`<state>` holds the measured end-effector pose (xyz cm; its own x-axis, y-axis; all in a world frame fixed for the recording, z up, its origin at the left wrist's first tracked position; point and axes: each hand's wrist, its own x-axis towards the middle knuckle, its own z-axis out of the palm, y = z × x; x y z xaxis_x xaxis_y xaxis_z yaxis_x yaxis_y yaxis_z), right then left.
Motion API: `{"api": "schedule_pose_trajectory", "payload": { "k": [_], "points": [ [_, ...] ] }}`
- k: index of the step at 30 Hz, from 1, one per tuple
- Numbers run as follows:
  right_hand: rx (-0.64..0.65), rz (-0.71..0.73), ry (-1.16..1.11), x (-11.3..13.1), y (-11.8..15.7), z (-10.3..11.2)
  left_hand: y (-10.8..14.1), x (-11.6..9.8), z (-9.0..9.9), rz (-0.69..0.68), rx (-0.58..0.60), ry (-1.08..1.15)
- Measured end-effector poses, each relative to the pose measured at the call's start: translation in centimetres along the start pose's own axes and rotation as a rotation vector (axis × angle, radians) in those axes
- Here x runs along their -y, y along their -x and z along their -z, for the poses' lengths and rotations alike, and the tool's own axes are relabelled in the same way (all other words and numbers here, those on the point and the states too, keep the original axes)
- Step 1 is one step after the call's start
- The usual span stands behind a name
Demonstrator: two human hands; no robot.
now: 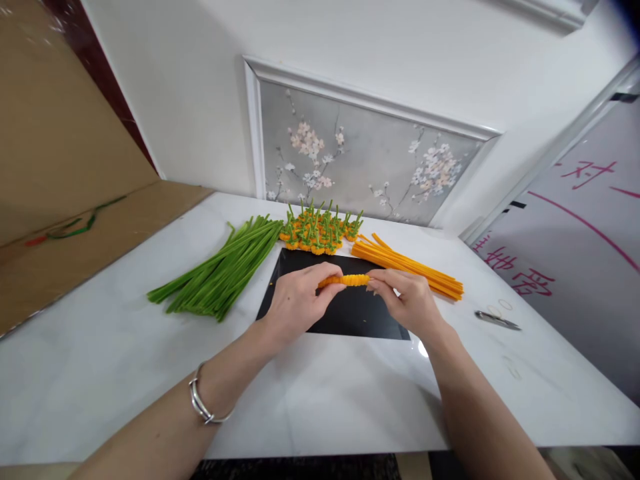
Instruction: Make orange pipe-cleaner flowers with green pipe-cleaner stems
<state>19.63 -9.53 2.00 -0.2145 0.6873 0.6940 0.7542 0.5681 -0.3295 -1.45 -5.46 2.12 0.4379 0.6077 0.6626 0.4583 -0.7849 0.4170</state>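
An orange coiled pipe cleaner (355,280) stretches between my hands above a black mat (340,313). My left hand (305,293) pinches its left end between thumb and fingers. At the other end, the fingertips of my right hand (407,297) are closed on it. Behind the mat stand several small orange pipe-cleaner pieces with upright green stems (320,230). Left of the mat lies a pile of green pipe cleaners (225,267), and to the right a bundle of straight orange pipe cleaners (410,265).
Small metal snips (497,320) and thin rubber bands (505,305) lie on the right of the white marbled table (125,373). Cardboard (75,213) borders the left side. A wall with a framed floral panel (360,153) rises behind, and a whiteboard (575,220) stands at the right.
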Motion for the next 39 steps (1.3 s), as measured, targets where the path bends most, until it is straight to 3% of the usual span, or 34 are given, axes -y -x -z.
{"api": "schedule_pose_trajectory", "payload": {
  "k": [3,7,17,22,26,39],
  "points": [
    [0.001,0.028,0.02,0.0,0.0,0.0,0.0,0.5,-0.1,-0.066,0.006,0.043],
    [0.016,0.045,0.053,0.0,0.0,0.1,-0.2,1.0,0.1,-0.083,0.102,0.052],
    [0.146,-0.083,0.087,0.4,-0.2,0.3,-0.2,1.1,0.2,-0.078,0.309,-0.168],
    [0.142,-0.099,0.096,0.3,-0.3,0.2,-0.2,0.8,0.2,-0.011,0.283,-0.149],
    [0.152,-0.108,0.1,0.3,-0.2,0.0,-0.4,0.1,0.4,0.048,0.333,-0.115],
    [0.183,-0.151,-0.012,1.4,-0.2,-1.9,-0.4,0.1,0.2,-0.012,0.394,-0.086]
  ]
}}
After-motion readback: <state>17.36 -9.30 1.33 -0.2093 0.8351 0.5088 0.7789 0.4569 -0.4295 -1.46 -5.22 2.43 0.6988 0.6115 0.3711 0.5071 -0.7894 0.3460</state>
